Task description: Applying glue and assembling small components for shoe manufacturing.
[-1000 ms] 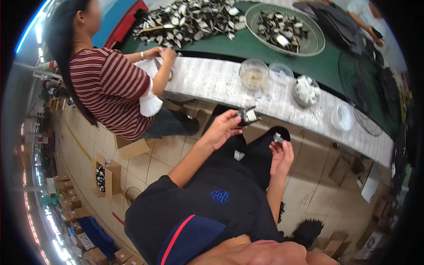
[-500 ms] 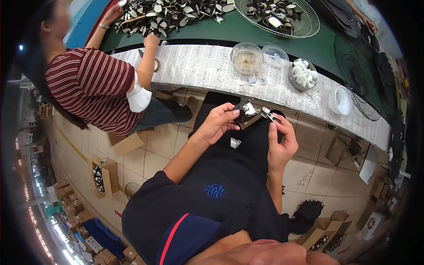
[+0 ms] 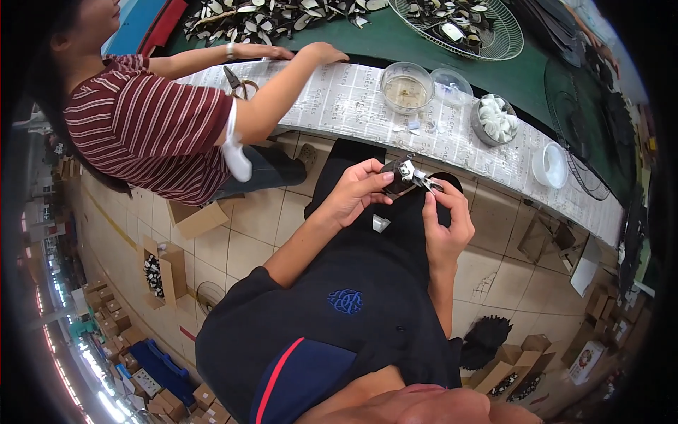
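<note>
My left hand (image 3: 359, 192) is closed on a small dark piece (image 3: 395, 186) with a white patch on its upper side. I cannot make out its exact kind. Between the thumb and fingers of my right hand (image 3: 452, 220) is a small clip (image 3: 429, 185) with a whitish tip. That tip is against or very close to the dark piece's white patch; contact is too small to tell. Both hands are above my lap, just short of the bench edge. A small clear plastic piece (image 3: 381, 224) lies on my dark clothing below them.
The paper-covered bench edge (image 3: 332, 99) holds a clear bowl (image 3: 407, 88), a bowl of white wads (image 3: 494, 120), a white tub (image 3: 549, 165) and scissors (image 3: 240, 83). Beyond are a parts pile (image 3: 268, 20) and a wire basket (image 3: 459, 32). A co-worker (image 3: 148, 127) stands left.
My right hand's clip has come closer to the dark piece in my left hand. The co-worker's arms have shifted right along the bench, away from the pile, uncovering the scissors.
</note>
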### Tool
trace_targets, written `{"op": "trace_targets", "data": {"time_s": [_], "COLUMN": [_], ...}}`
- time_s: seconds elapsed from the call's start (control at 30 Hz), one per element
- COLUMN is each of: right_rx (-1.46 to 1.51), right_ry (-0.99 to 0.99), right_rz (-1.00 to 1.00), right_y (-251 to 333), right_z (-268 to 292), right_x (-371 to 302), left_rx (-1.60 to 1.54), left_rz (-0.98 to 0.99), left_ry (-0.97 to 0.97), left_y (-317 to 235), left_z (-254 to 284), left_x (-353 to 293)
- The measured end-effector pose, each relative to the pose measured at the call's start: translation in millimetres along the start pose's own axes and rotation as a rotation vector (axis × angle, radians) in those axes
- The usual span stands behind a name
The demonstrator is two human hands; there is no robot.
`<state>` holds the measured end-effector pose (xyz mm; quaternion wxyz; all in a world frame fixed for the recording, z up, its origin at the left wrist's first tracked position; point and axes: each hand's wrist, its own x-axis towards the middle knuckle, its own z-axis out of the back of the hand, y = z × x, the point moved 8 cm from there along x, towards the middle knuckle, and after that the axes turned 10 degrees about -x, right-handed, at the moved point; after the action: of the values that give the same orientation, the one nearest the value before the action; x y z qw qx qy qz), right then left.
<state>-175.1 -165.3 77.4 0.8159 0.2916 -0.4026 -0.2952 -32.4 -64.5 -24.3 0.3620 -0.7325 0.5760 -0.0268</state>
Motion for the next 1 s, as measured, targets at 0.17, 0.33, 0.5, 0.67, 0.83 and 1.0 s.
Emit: {"op": "trace_targets", "data": {"time_s": [0.17,0.33,0.5,0.67,0.83,1.0], "right_rx": [-0.067,-0.149,-0.185,-0.096,-0.193,-0.108], "right_ry": [0.005,-0.047,-0.077,0.006,-0.099,-0.045], "right_rz": [0.039,0.049,0.035,0.023,-0.027,-0.033], "right_y": [2.6,-1.1,-6.1,-3.7,-12.4,-5.1], "right_z": [-3.6,0.9,4.2,-1.9,13.7,14.3], "right_x": [0.7,3.8,4.7,3.3,5.4,4.8], "left_rx": [0.0,0.007,0.012,0.01,0.019,0.011], "left_rz": [0.004,0.003,0.005,0.018,0.023,0.028], "left_ry": [0.006,0.007,0.017,0.025,0.042,0.024], "left_y": [0.0,-1.8,-2.2,-1.9,-2.2,1.2], "left_z": [0.5,3.6,5.1,3.6,0.4,2.9], "left_x": [0.4,-0.1,0.0,0.8,0.5,0.5]}}
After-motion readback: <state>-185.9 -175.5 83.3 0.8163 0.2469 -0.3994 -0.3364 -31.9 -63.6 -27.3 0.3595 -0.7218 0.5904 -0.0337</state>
